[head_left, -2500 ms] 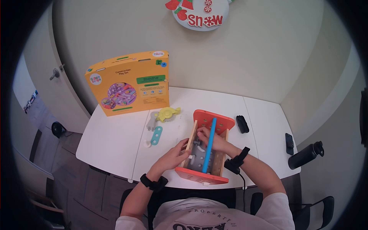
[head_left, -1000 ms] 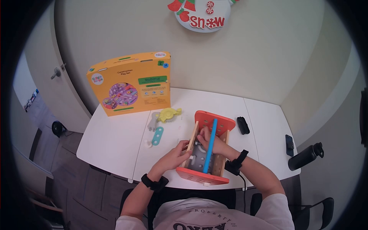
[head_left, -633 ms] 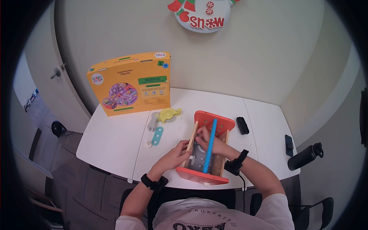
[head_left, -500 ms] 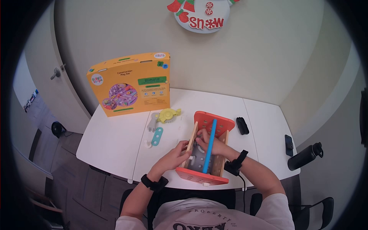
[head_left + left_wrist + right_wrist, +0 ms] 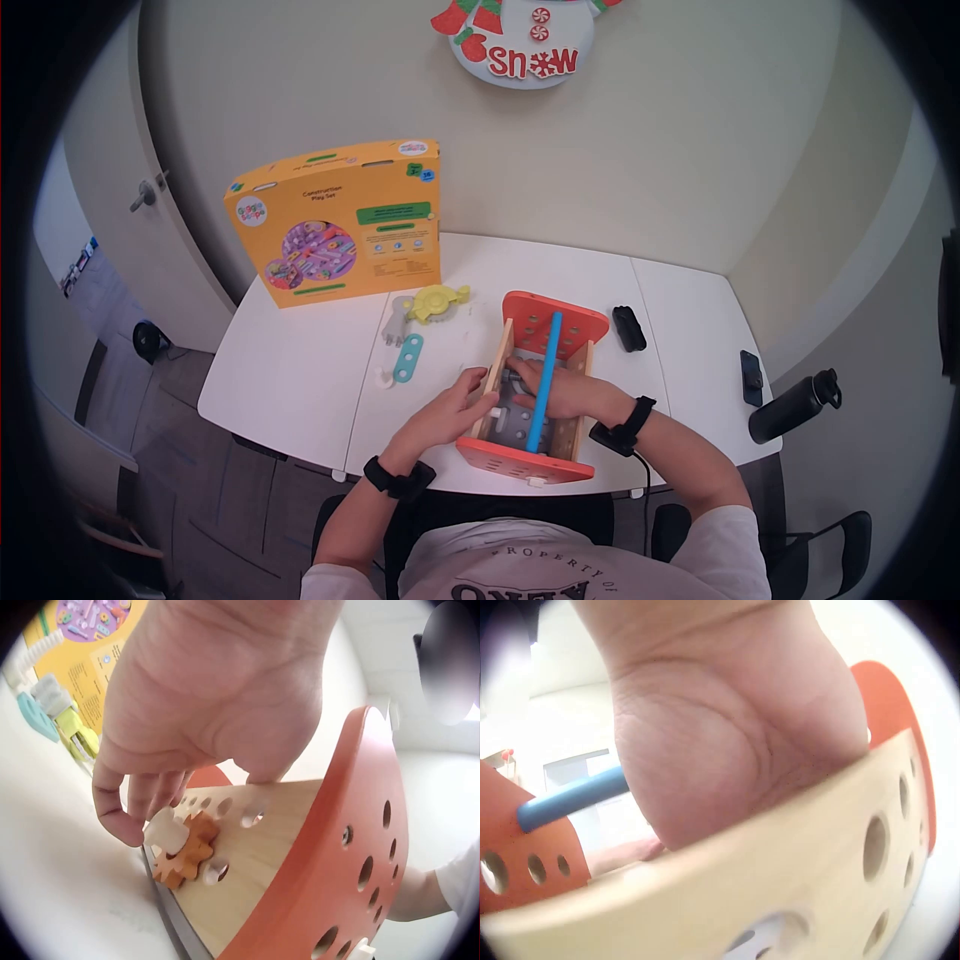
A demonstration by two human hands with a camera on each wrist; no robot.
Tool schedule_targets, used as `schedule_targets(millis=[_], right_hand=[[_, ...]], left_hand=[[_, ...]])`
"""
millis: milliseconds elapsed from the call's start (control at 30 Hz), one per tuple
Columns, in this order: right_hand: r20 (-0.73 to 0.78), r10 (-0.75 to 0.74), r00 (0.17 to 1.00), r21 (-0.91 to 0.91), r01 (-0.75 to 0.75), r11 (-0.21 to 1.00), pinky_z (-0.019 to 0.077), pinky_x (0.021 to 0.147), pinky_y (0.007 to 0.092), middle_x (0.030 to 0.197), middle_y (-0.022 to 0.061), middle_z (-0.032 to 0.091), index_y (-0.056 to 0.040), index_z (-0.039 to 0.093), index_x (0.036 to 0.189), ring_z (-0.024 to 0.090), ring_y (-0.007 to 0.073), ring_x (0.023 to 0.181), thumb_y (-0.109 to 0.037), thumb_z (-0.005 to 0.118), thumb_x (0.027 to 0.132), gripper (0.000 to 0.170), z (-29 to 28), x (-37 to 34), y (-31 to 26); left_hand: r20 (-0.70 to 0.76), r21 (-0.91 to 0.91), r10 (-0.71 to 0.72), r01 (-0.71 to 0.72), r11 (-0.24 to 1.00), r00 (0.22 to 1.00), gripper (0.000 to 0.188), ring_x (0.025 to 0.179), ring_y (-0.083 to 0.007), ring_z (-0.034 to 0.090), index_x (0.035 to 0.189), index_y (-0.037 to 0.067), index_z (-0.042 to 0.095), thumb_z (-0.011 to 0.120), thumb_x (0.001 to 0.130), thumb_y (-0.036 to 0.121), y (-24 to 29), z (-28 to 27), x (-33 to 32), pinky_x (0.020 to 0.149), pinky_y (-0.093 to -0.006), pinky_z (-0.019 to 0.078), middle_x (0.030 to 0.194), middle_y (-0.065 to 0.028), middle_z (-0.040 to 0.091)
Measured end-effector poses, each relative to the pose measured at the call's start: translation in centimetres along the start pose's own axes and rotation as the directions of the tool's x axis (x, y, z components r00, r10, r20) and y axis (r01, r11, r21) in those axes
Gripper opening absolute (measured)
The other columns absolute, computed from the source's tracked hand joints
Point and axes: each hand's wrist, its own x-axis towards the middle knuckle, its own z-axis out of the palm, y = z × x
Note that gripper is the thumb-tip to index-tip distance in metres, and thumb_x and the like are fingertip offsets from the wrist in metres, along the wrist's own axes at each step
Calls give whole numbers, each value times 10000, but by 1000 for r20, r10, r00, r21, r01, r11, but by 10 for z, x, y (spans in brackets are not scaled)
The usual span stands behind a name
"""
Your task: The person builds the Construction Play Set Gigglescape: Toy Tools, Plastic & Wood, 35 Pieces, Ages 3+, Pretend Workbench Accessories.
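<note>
A wooden toy toolbox (image 5: 555, 312) with orange ends and a blue rod handle (image 5: 546, 385) stands on the table in the head view. My left hand (image 5: 446, 412) holds its left side panel. In the left wrist view the thumb rests at the panel's top edge, and the fingers bend down outside to a cream bolt head (image 5: 166, 831) with an orange gear (image 5: 196, 846) behind it. Reaching under the rod, my right hand (image 5: 565, 392) has thumb and fingers spread around a dark grey nut (image 5: 513, 377) inside. The right fingertips are hidden in the right wrist view.
Left of the toolbox lie a yellow toy piece (image 5: 437, 302), a grey piece (image 5: 396, 322) and a teal strip with holes (image 5: 407, 358). A yellow box (image 5: 345, 230) stands behind them. A black case (image 5: 629, 328), phone (image 5: 751, 377) and black bottle (image 5: 795, 407) are at the right.
My right hand has turned inside the toolbox, its bent fingers straightening and spreading so the nut shows between them. My left hand stays on the side panel.
</note>
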Motion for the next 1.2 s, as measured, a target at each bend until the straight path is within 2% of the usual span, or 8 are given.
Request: schedule_targets(millis=[200, 300, 367, 500, 633, 867, 967, 1200], right_hand=[[-108, -360, 927, -218, 331, 918, 512, 1055, 491, 1474, 255, 540, -6, 435, 1513, 591, 403, 1305, -248, 635, 1031, 576, -14, -36, 21], [9, -15, 1000, 227, 13, 974, 571, 916, 443, 1298, 233, 673, -1, 619, 1319, 707, 362, 1083, -191, 652, 1016, 359, -66, -70, -21], [-164, 0, 986, 223, 38, 974, 585, 825, 411, 1102, 202, 731, 16, 674, 1171, 731, 333, 918, -182, 669, 1000, 261, -76, -79, -16], [-500, 81, 862, 216, 34, 976, 590, 715, 372, 815, 157, 753, 32, 721, 987, 741, 302, 741, -153, 683, 973, 190, -95, -72, -11], [-636, 83, 767, 214, 71, 974, 585, 784, 395, 918, 176, 739, 36, 719, 993, 737, 308, 851, -144, 692, 949, 187, -107, -45, -1], [-409, -25, 912, -63, -1, 998, 584, 778, 459, 943, 192, 733, 19, 727, 1063, 726, 372, 882, -328, 670, 961, 367, -101, 9, 38], [-206, 190, 960, 43, -185, 982, 587, 774, 445, 941, 208, 751, 21, 731, 1090, 734, 370, 869, -342, 683, 938, 396, -110, 22, 32], [98, 399, 912, 187, -411, 892, 606, 786, 381, 972, 145, 778, -4, 739, 1154, 769, 269, 865, -377, 739, 876, 465, -124, 36, 20]], left_hand=[[-84, 395, -81, 108, 912, 993, 692, 1166, -388, 659, 1353, -46, 565, 597, 1030, 565, 73, -34, -32, 970, -420, 522, 1240, -293, 671], [-40, 510, -148, 148, 848, 988, 721, 854, -402, 728, 1116, -54, 692, 568, 1008, 647, 102, -41, -52, 792, -440, 562, 917, -257, 736], [-7, 544, -223, 191, 817, 975, 754, 754, -385, 729, 939, -58, 739, 553, 1002, 669, 114, -40, -61, 749, -439, 570, 757, -221, 722], [32, 606, -354, 263, 751, 935, 792, 704, -288, 740, 827, -15, 759, 434, 1051, 671, 116, -34, -60, 722, -380, 573, 689, -133, 721], [65, 560, -415, 311, 768, 908, 856, 711, -273, 741, 800, -7, 759, 352, 1061, 699, 114, -35, -55, 738, -373, 575, 698, -118, 728], [177, 468, -472, 348, 812, 863, 939, 785, -261, 728, 815, 5, 767, 256, 1042, 760, 94, -40, -51, 784, -366, 574, 758, -110, 743], [192, 445, -505, 384, 809, 841, 965, 794, -242, 724, 849, 2, 767, 237, 1025, 789, 96, -40, -51, 762, -355, 575, 783, -97, 750], [192, 437, -510, 392, 809, 838, 978, 798, -232, 719, 900, 0, 768, 241, 1006, 818, 95, -45, -53, 712, -335, 579, 821, -89, 756]])
